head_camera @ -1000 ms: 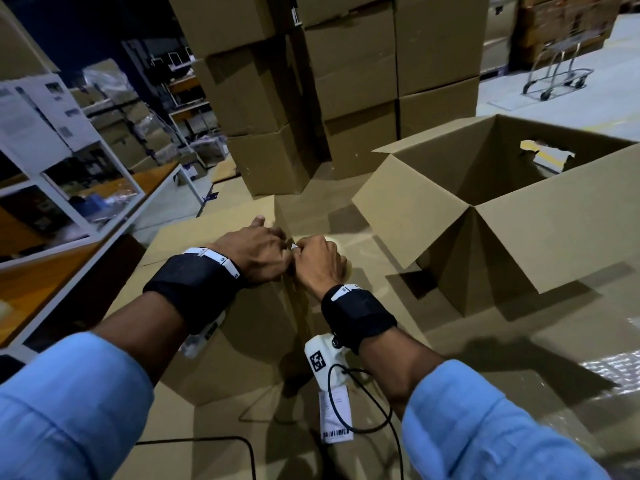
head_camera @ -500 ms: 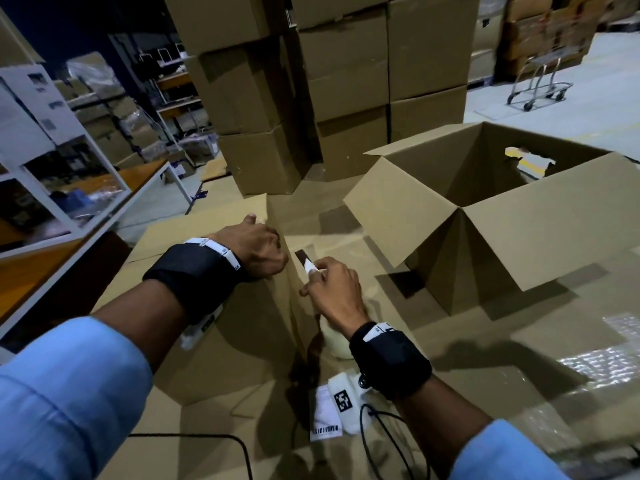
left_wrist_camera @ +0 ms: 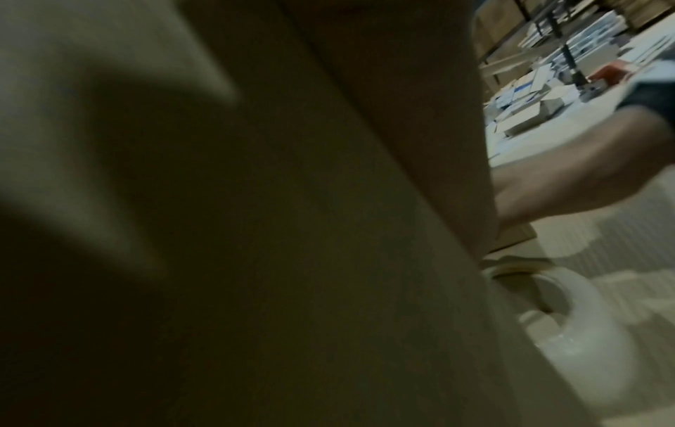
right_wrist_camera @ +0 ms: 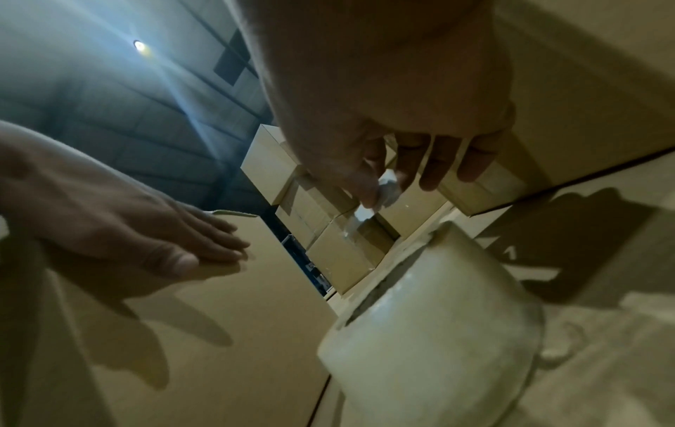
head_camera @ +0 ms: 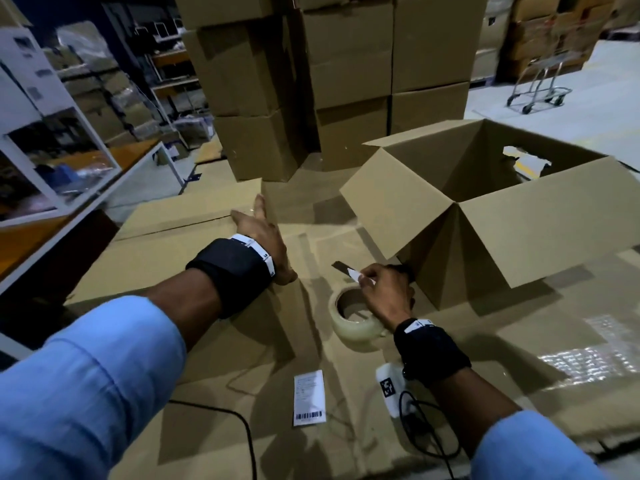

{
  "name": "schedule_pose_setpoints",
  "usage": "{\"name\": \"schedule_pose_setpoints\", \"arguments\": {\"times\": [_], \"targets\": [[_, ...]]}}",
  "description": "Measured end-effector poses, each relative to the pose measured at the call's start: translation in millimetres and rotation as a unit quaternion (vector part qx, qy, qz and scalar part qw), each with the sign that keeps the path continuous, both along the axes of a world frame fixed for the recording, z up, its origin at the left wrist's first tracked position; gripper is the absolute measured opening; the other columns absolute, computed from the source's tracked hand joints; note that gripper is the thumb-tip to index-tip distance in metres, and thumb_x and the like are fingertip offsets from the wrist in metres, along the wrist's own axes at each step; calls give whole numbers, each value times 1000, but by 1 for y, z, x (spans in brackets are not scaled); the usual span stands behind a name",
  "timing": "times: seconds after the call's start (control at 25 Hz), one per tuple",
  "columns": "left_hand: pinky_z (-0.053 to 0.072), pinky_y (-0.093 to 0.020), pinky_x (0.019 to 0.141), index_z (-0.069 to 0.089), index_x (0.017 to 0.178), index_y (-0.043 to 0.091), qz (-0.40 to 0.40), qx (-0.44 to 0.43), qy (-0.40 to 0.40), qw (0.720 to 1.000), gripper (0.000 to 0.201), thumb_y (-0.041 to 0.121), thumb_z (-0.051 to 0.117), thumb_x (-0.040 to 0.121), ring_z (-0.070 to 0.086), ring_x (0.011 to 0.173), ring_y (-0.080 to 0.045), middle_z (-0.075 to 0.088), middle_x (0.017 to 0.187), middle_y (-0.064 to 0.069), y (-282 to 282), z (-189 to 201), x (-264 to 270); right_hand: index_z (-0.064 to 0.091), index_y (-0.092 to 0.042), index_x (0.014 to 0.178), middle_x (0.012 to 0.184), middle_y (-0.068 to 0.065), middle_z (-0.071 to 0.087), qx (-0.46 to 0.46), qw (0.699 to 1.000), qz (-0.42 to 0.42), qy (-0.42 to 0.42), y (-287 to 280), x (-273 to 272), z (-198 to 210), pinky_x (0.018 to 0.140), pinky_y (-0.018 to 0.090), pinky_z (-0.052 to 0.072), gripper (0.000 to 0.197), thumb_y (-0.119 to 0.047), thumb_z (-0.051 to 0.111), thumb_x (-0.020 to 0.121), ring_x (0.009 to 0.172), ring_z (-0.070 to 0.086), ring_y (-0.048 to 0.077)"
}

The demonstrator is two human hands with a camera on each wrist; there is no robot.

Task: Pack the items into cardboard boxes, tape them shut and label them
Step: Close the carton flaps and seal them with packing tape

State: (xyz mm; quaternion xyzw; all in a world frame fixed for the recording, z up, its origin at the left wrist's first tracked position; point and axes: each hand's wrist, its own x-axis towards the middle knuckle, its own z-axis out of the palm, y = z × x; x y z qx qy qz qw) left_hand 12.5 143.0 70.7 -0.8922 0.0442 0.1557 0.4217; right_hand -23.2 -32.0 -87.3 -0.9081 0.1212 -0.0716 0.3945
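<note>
While left hand (head_camera: 266, 233) lies flat with fingers spread on closed box (head_camera: 180, 244), right hand (head_camera: 384, 292) pinches a small cutter (head_camera: 349, 271) — tape roll (head_camera: 353, 323) directly beneath it.

Roll sits on its side-face, hole upward, lower centre of head frame, just right of the closed box's edge; right hand is clearly the nearer. Box seam (head_camera: 173, 230) runs left to right under the left fingertips, upper left of the roll. Barcode label (head_camera: 309, 398) lies loose at bottom centre — print too small to read. Open box (head_camera: 502, 216) stands at right.
</note>
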Motion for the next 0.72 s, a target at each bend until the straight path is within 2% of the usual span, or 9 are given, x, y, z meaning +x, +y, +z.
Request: {"name": "schedule_pose_setpoints", "arguments": {"times": [0.12,0.16,0.28,0.36,0.48,0.52,0.56,0.64,0.72], "targets": [[5,-73,113,28,157,19,-50,69,9,996,92,81,24,90,0,154,-36,15,167,-12,-7,-9,-8,71,-28,95,90,3,73,-2,1000,0,-17,-13,6,-6,84,44,53,45,-54,37,81,100,62,33],[-1,-73,113,25,159,19,-57,87,9,994,94,82,22,89,2,154,-37,14,167,-13,-9,-13,-9,71,-28,97,91,3,73,17,1000,-8,-21,-17,6,-8,85,44,54,47,-54,36,78,100,63,33],[-10,-67,116,20,160,20,-64,79,29,994,98,85,17,87,3,154,-37,15,167,-11,-11,-28,-9,66,-30,97,89,2,73,52,998,-13,-13,-29,7,-15,84,46,56,29,-46,49,79,95,65,31],[-9,-65,117,24,159,17,-61,17,38,997,97,83,20,88,7,154,-34,20,166,-11,-11,-44,-8,64,-33,101,89,-1,74,67,998,-11,-12,-36,4,-17,85,45,56,25,-46,56,81,95,67,27],[-7,-66,117,17,159,10,-91,-117,0,989,93,75,27,93,5,155,-31,16,167,-12,-18,-71,-17,70,-24,101,88,-5,74,97,995,9,-2,-44,-7,-12,84,32,53,12,-30,66,92,93,70,21],[-5,-65,118,15,159,9,-114,-159,-12,981,90,72,28,95,4,155,-31,14,167,-12,-21,-79,-22,69,-25,97,88,-4,74,97,995,15,4,-46,-12,-12,82,30,50,6,-28,66,93,92,69,21],[-2,-65,119,16,159,9,-135,-202,-20,970,87,68,29,97,4,155,-31,15,167,-12,-25,-88,-27,65,-28,90,86,-5,74,85,996,23,5,-48,-16,-14,81,30,49,2,-28,66,92,92,69,22],[4,-62,120,21,157,9,-154,-278,-17,948,79,62,35,99,6,155,-31,19,165,-12,-32,-104,-40,61,-30,81,80,-9,73,62,998,31,14,-52,-24,-18,85,34,52,11,-31,67,90,91,69,21],[8,-60,121,25,155,11,-165,-330,10,929,74,56,43,99,8,154,-30,25,164,-11,-37,-123,-50,65,-27,82,82,-8,75,39,999,25,23,-57,-32,-17,88,34,51,10,-35,64,87,89,68,18]]}}
